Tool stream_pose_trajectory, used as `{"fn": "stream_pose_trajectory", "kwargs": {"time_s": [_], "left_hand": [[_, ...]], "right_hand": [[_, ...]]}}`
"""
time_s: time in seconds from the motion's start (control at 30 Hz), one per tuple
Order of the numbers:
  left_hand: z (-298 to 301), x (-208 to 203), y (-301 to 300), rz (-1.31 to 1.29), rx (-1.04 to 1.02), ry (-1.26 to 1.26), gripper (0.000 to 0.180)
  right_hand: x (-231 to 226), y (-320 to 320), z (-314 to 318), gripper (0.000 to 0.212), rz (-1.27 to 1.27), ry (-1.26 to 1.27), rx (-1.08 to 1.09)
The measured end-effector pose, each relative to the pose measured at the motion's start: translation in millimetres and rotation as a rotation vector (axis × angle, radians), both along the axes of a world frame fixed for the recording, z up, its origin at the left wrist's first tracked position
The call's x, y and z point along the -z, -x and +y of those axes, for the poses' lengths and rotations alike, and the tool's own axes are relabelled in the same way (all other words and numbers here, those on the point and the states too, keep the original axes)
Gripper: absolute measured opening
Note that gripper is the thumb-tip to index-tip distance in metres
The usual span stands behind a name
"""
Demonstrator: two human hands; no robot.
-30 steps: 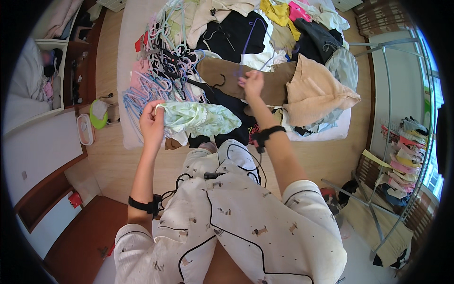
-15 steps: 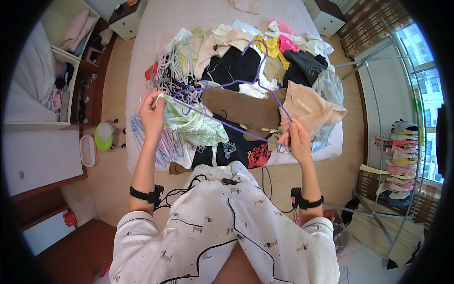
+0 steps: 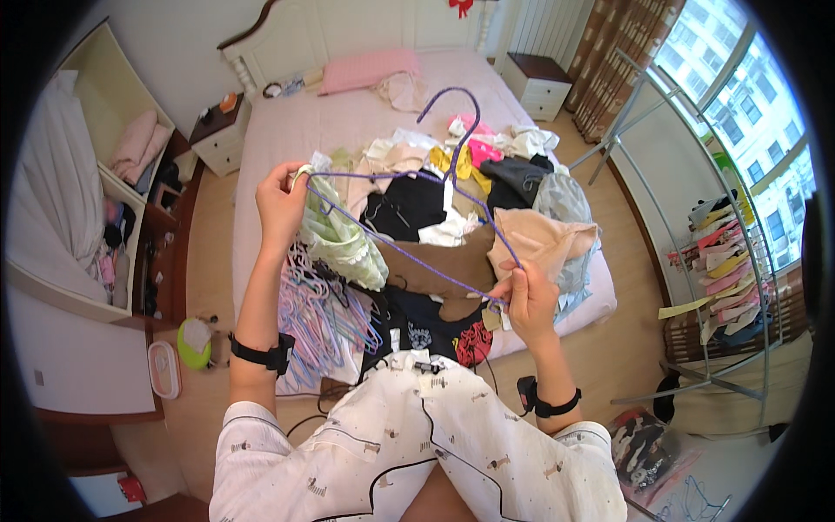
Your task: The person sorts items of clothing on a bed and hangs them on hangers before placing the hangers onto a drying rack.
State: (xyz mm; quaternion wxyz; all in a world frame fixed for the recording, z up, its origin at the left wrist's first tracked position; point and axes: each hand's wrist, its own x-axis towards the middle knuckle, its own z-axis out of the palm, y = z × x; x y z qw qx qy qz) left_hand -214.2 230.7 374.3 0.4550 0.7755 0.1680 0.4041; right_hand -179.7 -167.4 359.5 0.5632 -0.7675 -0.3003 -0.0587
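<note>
A purple clothes hanger (image 3: 455, 155) hangs in the air before me, hook pointing up and away. My right hand (image 3: 531, 297) is closed round its right lower corner. My left hand (image 3: 280, 204) pinches the upper edge of a pale green garment (image 3: 344, 244) with a lacy hem, which dangles below the fingers. The hanger's left end reaches the garment's top beside those fingers; whether it is inside the garment I cannot tell. Beneath, a heap of clothes covers the near part of the bed, with brown trousers (image 3: 435, 268) and a peach garment (image 3: 544, 239) near my right hand.
Many loose hangers (image 3: 317, 322) lie on the bed at the left. A metal drying rack (image 3: 765, 348) with small clothes stands at the right by the window. Nightstands (image 3: 535, 87) flank the bed, and a pink pillow (image 3: 370, 71) lies at its head.
The view has tilted up, bringing the headboard and pillow into sight. The hanger's left end is now right at my left hand and the green garment's top. Both hands keep their holds.
</note>
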Motion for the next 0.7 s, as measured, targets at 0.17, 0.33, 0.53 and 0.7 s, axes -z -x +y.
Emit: {"fn": "stream_pose_trajectory", "kwargs": {"time_s": [0.17,0.33,0.53,0.7], "left_hand": [[-12.8,-31.1,-9.2,0.040,-0.024,-0.107,0.010],[-52.1,-51.5,-17.2,0.032,0.091,-0.200,0.011],[-99.3,-89.0,-19.8,-0.014,0.287,-0.176,0.012],[-121.8,-110.0,-15.8,-0.004,0.364,-0.162,0.015]], "right_hand": [[-4.0,14.3,8.6,0.016,-0.220,0.016,0.054],[-9.6,27.2,23.1,0.015,-0.284,-0.018,0.062],[-12.0,26.8,46.1,0.015,-0.337,-0.027,0.096],[-6.5,21.2,43.0,0.016,-0.325,-0.073,0.155]]}}
